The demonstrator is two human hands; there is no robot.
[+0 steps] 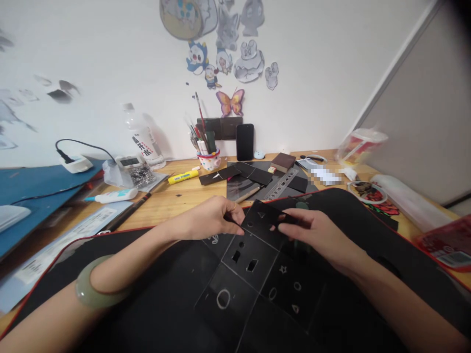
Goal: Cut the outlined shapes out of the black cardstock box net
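Observation:
A black card sheet (253,267) with cut-out shapes and scored fold lines lies on a black desk mat (154,294). My left hand (211,218) pinches the upper left edge of the sheet's top panel (263,218), fingers closed on it. My right hand (316,233) grips the same panel from the right, thumb on top and fingers curled under. The panel is lifted and tilted up from the mat. A pale green bangle (93,289) sits on my left forearm.
Behind the mat on the wooden desk (176,196) lie black card pieces (250,174), a stencil ruler (283,184), a yellow marker (183,176), a glue tube (114,196), a brush cup (209,159), a phone (245,142), a water bottle (142,137) and tape rolls (368,191).

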